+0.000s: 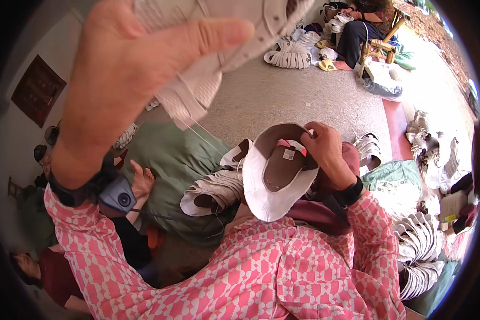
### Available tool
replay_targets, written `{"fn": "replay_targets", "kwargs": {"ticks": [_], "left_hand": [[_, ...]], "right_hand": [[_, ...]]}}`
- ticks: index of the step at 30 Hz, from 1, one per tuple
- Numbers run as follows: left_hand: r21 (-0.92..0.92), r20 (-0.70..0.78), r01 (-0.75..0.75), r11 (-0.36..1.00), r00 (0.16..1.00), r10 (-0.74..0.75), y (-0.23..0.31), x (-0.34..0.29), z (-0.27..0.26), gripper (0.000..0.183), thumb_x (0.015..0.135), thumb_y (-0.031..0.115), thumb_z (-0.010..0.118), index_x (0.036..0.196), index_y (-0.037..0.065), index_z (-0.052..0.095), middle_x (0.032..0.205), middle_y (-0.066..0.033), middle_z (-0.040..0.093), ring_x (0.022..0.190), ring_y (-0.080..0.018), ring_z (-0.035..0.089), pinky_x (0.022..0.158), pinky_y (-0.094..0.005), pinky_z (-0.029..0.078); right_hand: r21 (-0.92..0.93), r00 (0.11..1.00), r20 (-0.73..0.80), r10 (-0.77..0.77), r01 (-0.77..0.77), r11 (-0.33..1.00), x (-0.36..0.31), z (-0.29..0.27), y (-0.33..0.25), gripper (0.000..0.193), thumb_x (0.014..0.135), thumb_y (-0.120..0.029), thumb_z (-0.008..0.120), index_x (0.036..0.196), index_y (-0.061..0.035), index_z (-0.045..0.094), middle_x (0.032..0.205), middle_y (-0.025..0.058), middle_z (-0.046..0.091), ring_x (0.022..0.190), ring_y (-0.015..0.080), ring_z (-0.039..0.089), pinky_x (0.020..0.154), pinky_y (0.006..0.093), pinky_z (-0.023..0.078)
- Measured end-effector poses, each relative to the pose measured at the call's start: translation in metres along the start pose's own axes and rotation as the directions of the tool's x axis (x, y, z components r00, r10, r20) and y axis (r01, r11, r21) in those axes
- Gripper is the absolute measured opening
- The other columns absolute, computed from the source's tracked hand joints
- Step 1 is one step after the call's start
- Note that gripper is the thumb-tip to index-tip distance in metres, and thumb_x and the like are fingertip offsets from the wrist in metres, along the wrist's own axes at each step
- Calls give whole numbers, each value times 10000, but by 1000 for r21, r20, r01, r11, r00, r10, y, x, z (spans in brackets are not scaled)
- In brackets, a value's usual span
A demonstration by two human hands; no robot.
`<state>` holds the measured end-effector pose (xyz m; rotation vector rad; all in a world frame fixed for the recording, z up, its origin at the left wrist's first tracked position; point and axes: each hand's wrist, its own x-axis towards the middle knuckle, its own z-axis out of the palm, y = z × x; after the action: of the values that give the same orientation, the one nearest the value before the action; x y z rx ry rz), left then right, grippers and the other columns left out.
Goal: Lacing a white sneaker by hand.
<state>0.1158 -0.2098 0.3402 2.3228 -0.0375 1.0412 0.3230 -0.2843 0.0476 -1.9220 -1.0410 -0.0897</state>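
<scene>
My left hand [125, 69] is raised high at the upper left, its thumb laid along a pale shoe upper [250, 45] with a mesh surface and small holes. The other fingers are hidden behind it. A thin white thread [208, 134] slants from this upper toward my lap. Above my lap, my right hand [328, 146] pinches the edge of a second shoe upper [274, 200], white outside with a brown lining and a small pale label. Next to it lies a nested stack of pale uppers [216, 186].
Green cloth [165, 144] spreads left of my lap. A person in dark red [61, 277] is at the lower left; another [354, 42] sits among uppers at the far right. Stacked uppers [418, 240] and a filled green sack [394, 181] stand on my right.
</scene>
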Motion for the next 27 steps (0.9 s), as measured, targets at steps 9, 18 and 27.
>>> {"fn": "replay_targets", "kwargs": {"ticks": [9,18,27], "left_hand": [[300,519,334,894,729,-446,-113,-87,116,377,770,373,730,911,24,727,779,-235,678,737,-332,690,693,-430,522],[554,729,18,832,473,-495,-143,-160,168,588,776,369,715,1144,-63,559,1125,-280,615,1025,-402,618,843,-450,513],[-39,809,868,495,318,-494,-163,-147,161,914,753,267,816,1441,-24,290,1351,-159,464,1239,-230,472,1024,-348,401]], "right_hand": [[-81,967,93,235,-228,970,-21,-28,31,245,718,-248,649,846,-45,701,748,211,663,774,387,660,716,447,518],[128,943,193,272,-299,946,-46,-3,49,289,807,-278,632,993,-63,687,824,213,659,798,361,649,699,425,502],[750,844,519,136,-526,402,-68,-15,43,570,990,-414,516,1374,5,465,1326,83,529,1180,182,523,1002,291,402]]}}
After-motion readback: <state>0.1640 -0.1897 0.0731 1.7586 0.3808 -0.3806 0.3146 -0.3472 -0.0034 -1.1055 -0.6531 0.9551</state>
